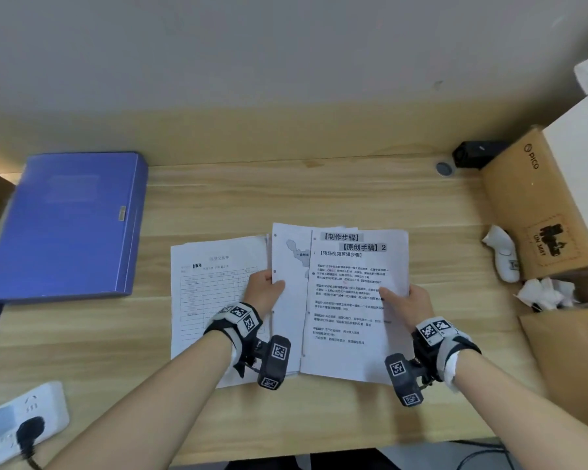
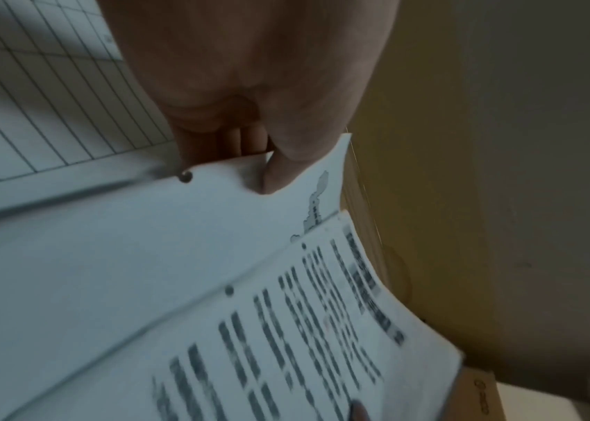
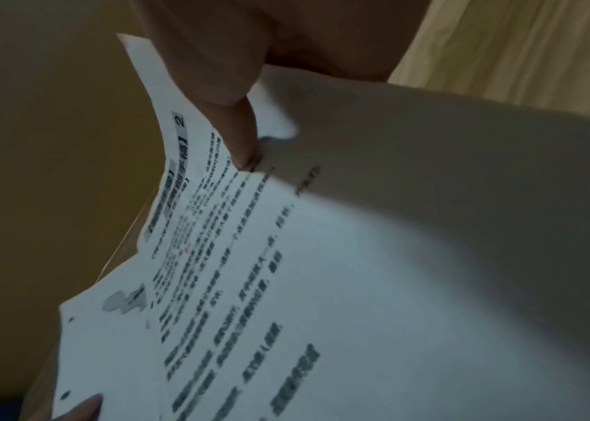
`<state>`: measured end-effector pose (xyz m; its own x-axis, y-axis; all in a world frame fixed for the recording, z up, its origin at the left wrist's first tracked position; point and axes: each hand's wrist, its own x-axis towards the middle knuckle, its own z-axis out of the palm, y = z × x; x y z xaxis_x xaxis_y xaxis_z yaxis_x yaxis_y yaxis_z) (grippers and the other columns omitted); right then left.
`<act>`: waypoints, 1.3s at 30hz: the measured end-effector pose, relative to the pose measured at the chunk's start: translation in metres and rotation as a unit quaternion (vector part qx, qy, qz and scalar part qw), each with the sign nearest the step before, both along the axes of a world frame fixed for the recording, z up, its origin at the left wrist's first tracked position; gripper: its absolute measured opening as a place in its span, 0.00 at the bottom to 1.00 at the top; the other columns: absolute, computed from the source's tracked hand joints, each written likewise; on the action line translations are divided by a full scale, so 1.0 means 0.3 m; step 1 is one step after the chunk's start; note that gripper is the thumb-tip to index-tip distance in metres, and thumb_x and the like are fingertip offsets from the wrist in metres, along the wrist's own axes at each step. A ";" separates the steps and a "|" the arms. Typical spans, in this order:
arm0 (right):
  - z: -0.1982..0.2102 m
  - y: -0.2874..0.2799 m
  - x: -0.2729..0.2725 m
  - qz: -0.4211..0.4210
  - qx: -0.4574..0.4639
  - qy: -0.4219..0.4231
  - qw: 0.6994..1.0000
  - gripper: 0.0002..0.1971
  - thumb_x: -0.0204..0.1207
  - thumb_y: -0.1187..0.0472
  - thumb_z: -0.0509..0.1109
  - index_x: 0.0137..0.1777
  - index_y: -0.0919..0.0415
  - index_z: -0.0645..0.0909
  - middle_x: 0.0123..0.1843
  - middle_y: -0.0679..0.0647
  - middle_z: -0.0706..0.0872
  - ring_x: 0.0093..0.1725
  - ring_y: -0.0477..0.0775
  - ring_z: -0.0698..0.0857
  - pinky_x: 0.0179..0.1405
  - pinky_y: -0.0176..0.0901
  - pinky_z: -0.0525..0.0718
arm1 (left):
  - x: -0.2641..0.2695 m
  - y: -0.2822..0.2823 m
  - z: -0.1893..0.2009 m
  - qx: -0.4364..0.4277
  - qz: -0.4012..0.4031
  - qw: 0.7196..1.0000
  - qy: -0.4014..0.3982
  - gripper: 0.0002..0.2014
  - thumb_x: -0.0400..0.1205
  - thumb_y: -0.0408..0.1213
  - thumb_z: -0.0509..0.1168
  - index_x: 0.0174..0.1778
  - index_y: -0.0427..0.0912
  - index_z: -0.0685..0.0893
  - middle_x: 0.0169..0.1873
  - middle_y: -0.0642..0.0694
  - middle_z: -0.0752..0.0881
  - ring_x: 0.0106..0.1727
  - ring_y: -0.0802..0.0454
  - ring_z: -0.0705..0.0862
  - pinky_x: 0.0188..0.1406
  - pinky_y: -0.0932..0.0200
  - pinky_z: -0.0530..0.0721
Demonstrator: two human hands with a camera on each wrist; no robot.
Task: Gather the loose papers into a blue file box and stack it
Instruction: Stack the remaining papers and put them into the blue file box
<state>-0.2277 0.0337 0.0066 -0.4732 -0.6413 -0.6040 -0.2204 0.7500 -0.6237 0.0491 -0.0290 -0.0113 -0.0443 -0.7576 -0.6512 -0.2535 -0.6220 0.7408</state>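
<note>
Both my hands hold a small sheaf of printed papers (image 1: 350, 300) above the middle of the wooden desk (image 1: 319, 195). My left hand (image 1: 265, 288) pinches its left edge, thumb on top of a sheet with a grey map shape (image 2: 214, 228). My right hand (image 1: 403, 301) pinches the right edge, thumb on the text page (image 3: 322, 270). Under my left hand a form sheet with a ruled table (image 1: 214, 293) lies flat on more papers. The closed blue file box (image 1: 72, 222) lies flat at the desk's far left.
Cardboard boxes (image 1: 543, 201) stand along the right side, with a white controller (image 1: 504, 257) and crumpled white tissue (image 1: 547, 293) beside them. A small black device (image 1: 477, 154) sits by the wall. A white power strip (image 1: 17, 425) lies at the front left edge.
</note>
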 end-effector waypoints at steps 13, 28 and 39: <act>-0.168 -0.100 0.035 0.134 -0.010 0.076 0.988 0.27 0.64 0.51 0.73 0.64 0.58 0.79 0.61 0.58 0.85 0.53 0.60 0.86 0.53 0.54 0.87 | -0.072 0.070 0.038 0.045 0.041 0.992 -0.115 0.33 0.79 0.32 0.67 0.80 0.38 0.63 0.68 0.41 0.79 0.63 0.44 0.81 0.65 0.50 0.80; -0.115 -0.074 0.132 0.062 -0.028 -0.002 0.998 0.28 0.72 0.58 0.77 0.71 0.63 0.75 0.60 0.56 0.86 0.54 0.56 0.83 0.53 0.46 0.79 | -0.085 0.083 0.080 -0.001 0.037 0.999 -0.010 0.19 0.81 0.24 0.63 0.68 0.39 0.81 0.58 0.43 0.88 0.58 0.44 0.87 0.59 0.48 0.86; -0.066 -0.084 0.546 0.075 -0.048 -0.051 0.995 0.21 0.69 0.59 0.77 0.62 0.59 0.79 0.49 0.50 0.89 0.45 0.48 0.89 0.40 0.45 0.88 | 0.412 0.043 0.088 0.001 0.016 1.000 -0.001 0.20 0.83 0.27 0.60 0.70 0.44 0.77 0.63 0.46 0.86 0.63 0.45 0.86 0.67 0.42 0.82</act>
<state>-0.0639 0.0084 -0.0134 -0.3065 -0.7577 -0.5762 -0.2568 0.6487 -0.7164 0.1727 -0.0162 0.0152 -0.0188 -0.7575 -0.6525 -0.2343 -0.6311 0.7394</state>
